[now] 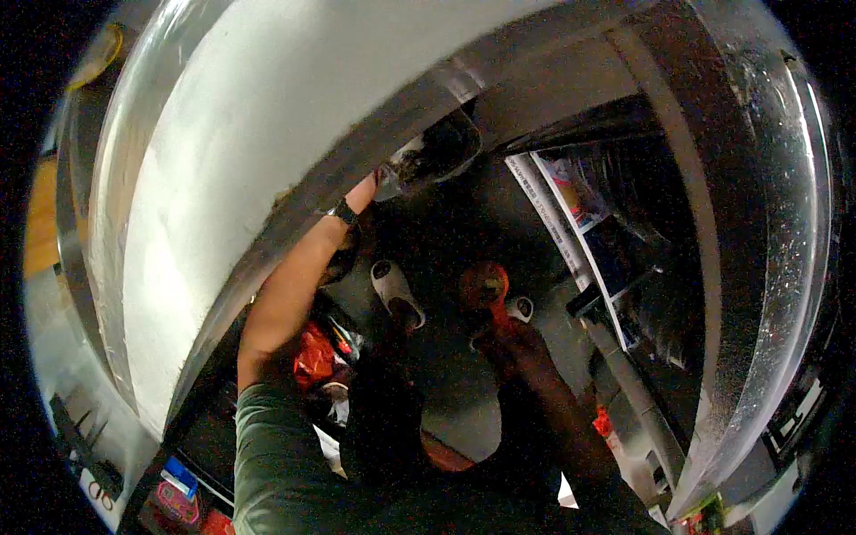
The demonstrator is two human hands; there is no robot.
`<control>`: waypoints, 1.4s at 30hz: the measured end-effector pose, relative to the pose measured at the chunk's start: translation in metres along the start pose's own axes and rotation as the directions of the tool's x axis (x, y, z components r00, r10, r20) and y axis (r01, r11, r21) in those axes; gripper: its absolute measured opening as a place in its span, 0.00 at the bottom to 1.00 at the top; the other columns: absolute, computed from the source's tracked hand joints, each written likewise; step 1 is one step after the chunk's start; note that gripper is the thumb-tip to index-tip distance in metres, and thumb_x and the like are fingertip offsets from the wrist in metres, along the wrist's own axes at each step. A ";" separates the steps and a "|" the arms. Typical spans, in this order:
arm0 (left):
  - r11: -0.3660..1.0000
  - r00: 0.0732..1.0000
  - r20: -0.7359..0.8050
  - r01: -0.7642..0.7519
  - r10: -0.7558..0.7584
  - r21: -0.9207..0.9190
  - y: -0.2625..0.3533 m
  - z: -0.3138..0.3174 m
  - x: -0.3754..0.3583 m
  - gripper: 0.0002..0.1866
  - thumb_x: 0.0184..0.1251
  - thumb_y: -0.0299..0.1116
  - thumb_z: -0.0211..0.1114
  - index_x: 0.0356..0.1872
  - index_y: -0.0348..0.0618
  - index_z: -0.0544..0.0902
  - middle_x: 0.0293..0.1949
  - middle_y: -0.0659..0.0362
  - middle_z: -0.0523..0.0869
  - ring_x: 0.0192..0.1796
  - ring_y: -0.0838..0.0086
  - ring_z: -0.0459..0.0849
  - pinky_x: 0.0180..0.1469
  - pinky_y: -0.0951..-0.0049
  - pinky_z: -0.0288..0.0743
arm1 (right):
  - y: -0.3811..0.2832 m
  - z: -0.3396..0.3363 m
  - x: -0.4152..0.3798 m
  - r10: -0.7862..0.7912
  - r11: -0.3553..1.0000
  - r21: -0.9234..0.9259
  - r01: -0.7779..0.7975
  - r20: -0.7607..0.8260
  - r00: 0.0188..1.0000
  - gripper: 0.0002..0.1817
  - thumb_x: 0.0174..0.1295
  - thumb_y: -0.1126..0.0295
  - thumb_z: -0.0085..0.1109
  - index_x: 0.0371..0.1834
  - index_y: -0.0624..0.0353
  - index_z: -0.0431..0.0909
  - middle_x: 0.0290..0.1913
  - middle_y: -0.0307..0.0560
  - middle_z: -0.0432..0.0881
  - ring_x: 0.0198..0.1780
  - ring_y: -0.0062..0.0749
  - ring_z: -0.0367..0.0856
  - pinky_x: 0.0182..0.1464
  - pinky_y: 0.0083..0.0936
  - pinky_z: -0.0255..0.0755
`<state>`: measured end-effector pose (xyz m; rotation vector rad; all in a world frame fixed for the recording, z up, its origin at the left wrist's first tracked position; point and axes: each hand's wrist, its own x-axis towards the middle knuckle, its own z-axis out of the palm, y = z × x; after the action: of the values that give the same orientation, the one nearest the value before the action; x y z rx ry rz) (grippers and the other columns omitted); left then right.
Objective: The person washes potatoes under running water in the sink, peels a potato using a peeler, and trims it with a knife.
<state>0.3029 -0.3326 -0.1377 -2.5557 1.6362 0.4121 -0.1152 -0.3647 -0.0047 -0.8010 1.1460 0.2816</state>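
My left hand (364, 191), below a dark wristwatch (342, 211), reaches out under the curved white surface. Its fingers close at the near end of a clear plastic container (446, 153) with something dark in it; the fingertips are partly hidden. In deep shadow, my right hand (506, 335) is wrapped round the handle of an orange scoop-like tool (484, 280). The tool's round head points away from me, above the floor. Its inside shows a small pale patch that I cannot make out.
A big white rounded surface (267, 107) with a clear rim overhangs my left arm. On the right, a shelf with white label strips (571, 236) holds packets. White shoes (392, 290) stand on the dark floor. Red and clear plastic bags (315, 355) lie below my left arm.
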 end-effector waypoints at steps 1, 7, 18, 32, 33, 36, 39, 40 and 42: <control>0.998 0.998 0.050 0.033 -0.035 0.045 -0.005 0.015 -0.001 0.20 0.67 0.29 0.51 0.61 0.42 0.73 0.45 0.39 0.83 0.45 0.46 0.83 0.46 0.52 0.78 | 0.014 -0.007 0.008 -0.132 0.990 0.051 0.132 0.007 0.991 0.18 0.68 0.58 0.56 0.52 0.60 0.76 0.32 0.35 0.79 0.30 0.19 0.73 0.31 0.19 0.68; 0.998 0.969 -0.249 -0.024 0.010 -0.055 0.014 -0.006 -0.015 0.17 0.66 0.37 0.56 0.54 0.44 0.77 0.31 0.41 0.83 0.29 0.46 0.81 0.31 0.48 0.77 | -0.030 -0.001 0.039 -0.150 0.977 0.124 0.174 -0.183 0.972 0.16 0.71 0.56 0.49 0.45 0.57 0.76 0.26 0.33 0.74 0.25 0.18 0.69 0.27 0.19 0.63; 0.980 0.993 -0.120 -0.028 0.004 -0.197 0.029 -0.050 -0.015 0.23 0.64 0.40 0.59 0.58 0.41 0.74 0.32 0.43 0.84 0.33 0.47 0.83 0.36 0.50 0.78 | -0.107 -0.010 0.180 -0.863 -0.073 -0.879 0.471 0.292 0.413 0.23 0.63 0.67 0.59 0.62 0.54 0.70 0.55 0.59 0.76 0.51 0.54 0.77 0.49 0.40 0.75; 0.982 0.999 -0.043 0.025 -0.034 -0.186 0.020 0.032 0.001 0.22 0.60 0.40 0.62 0.54 0.44 0.77 0.36 0.45 0.85 0.38 0.49 0.83 0.40 0.52 0.79 | -0.126 0.019 0.230 -0.861 0.131 -0.897 0.423 0.108 0.497 0.20 0.65 0.62 0.53 0.58 0.56 0.73 0.52 0.60 0.79 0.52 0.57 0.78 0.50 0.44 0.75; 0.989 0.998 -0.038 0.034 -0.040 -0.144 0.016 0.041 0.005 0.21 0.60 0.40 0.62 0.54 0.44 0.77 0.37 0.45 0.85 0.39 0.49 0.83 0.41 0.52 0.79 | -0.139 0.025 0.226 -0.873 0.135 -0.869 0.476 0.123 0.472 0.19 0.65 0.62 0.53 0.57 0.57 0.74 0.50 0.60 0.80 0.50 0.57 0.79 0.49 0.45 0.75; 0.997 0.999 0.010 0.054 -0.053 -0.049 0.005 0.067 0.007 0.21 0.60 0.41 0.63 0.53 0.45 0.78 0.38 0.45 0.85 0.41 0.50 0.83 0.43 0.53 0.79 | -0.145 0.027 0.234 -0.925 0.053 -0.799 0.599 0.186 0.330 0.18 0.64 0.64 0.51 0.55 0.58 0.74 0.47 0.60 0.81 0.47 0.58 0.80 0.47 0.46 0.75; 0.998 0.997 0.038 0.061 -0.062 0.024 -0.002 0.085 0.006 0.20 0.60 0.41 0.63 0.52 0.45 0.79 0.40 0.46 0.85 0.44 0.50 0.83 0.45 0.53 0.79 | -0.152 0.017 0.228 -0.870 0.249 -0.784 0.568 0.076 0.487 0.16 0.64 0.64 0.51 0.51 0.59 0.74 0.45 0.60 0.82 0.46 0.58 0.80 0.46 0.43 0.75; 0.994 0.994 0.023 0.105 -0.106 0.034 -0.001 0.086 0.004 0.21 0.60 0.43 0.63 0.52 0.45 0.79 0.41 0.46 0.85 0.45 0.51 0.83 0.45 0.53 0.79 | -0.153 0.015 0.222 -0.844 0.301 -0.778 0.551 0.051 0.534 0.15 0.64 0.64 0.52 0.50 0.59 0.74 0.45 0.60 0.82 0.46 0.59 0.80 0.46 0.43 0.75; 0.988 0.988 0.010 0.152 -0.153 0.034 0.001 0.085 0.002 0.22 0.60 0.44 0.64 0.52 0.44 0.80 0.42 0.47 0.85 0.46 0.51 0.83 0.46 0.53 0.79 | -0.161 0.024 0.196 -0.884 0.291 -0.748 0.596 0.028 0.466 0.14 0.65 0.64 0.53 0.49 0.59 0.74 0.42 0.60 0.82 0.44 0.59 0.81 0.44 0.42 0.76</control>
<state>0.2873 -0.3167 -0.2197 -2.6247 1.4182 0.3837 0.0762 -0.4979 -0.1070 -2.0941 0.8542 -0.3647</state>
